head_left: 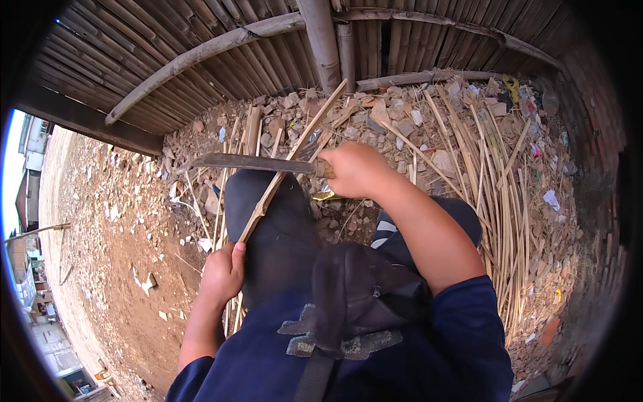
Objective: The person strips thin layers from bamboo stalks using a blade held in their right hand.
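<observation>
My right hand (pixel 353 170) is closed round the wooden handle of a machete (pixel 251 163), whose long dark blade points left above my knee. Under the blade runs a split bamboo strip (pixel 266 198), slanting from my left hand up toward the fence. The blade crosses the strip and appears to touch it. My left hand (pixel 224 271) grips the near end of the strip beside my left thigh, thumb on top. A rough, splintered node shows on the strip between the blade and my left hand.
A pile of long bamboo strips (pixel 506 228) lies on the right; more strips (pixel 253 127) lie beyond my left knee. Rubble and litter (pixel 408 117) cover the ground before a bamboo fence (pixel 268 67). A brick wall (pixel 603 154) stands at right, bare dirt (pixel 127 268) at left.
</observation>
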A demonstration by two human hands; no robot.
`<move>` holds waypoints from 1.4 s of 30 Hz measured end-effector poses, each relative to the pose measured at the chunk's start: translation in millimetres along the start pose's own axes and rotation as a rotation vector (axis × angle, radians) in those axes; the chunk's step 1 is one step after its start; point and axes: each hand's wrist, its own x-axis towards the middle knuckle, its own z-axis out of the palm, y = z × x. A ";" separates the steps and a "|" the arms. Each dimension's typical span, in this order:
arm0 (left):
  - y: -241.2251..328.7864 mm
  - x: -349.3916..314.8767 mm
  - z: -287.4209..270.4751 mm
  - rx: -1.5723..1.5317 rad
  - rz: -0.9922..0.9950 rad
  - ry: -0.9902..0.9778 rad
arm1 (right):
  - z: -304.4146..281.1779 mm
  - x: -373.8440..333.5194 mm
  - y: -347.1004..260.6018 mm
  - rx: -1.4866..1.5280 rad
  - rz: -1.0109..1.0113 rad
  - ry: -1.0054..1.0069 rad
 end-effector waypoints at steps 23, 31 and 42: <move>4.2 -2.6 5.9 0.080 0.043 0.055 | -14.5 -7.0 4.9 -0.047 -0.019 0.014; 2.9 4.3 -2.2 0.024 0.021 0.026 | -19.5 14.5 61.8 0.239 0.190 0.128; -10.5 0.2 6.8 0.105 0.135 0.079 | -21.6 12.8 125.1 0.199 0.467 0.408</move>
